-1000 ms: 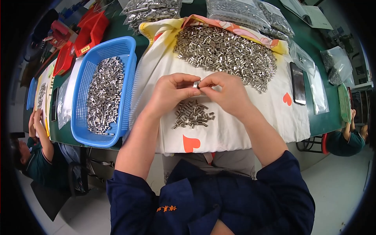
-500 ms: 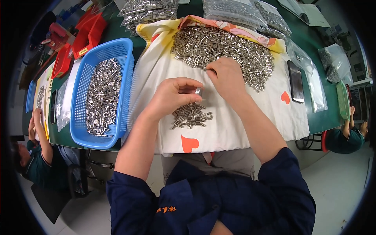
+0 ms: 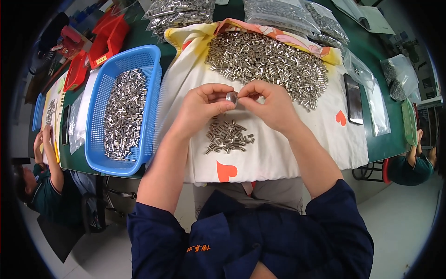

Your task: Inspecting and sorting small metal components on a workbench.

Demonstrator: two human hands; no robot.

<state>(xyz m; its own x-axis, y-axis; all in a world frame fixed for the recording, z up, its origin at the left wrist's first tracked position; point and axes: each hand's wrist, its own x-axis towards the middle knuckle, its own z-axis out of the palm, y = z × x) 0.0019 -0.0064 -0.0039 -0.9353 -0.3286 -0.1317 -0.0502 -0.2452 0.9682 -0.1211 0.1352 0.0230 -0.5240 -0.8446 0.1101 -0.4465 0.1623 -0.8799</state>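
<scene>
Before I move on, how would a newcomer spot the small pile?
Find the white cloth on the green table. Below the left hand and right hand, just above a red heart, lies a pile of short metal cylinders, far smaller than the heap beyond the hands.

two metal piles [image 3: 269, 60] lie on one cloth [image 3: 274, 160].

The green counter [image 3: 383, 142] carries a white cloth [image 3: 269, 158], a blue basket [image 3: 154, 102] to its left, red bins [image 3: 110, 41], bags [image 3: 278, 16] along the back, and a phone [image 3: 354, 98] at right.
</scene>
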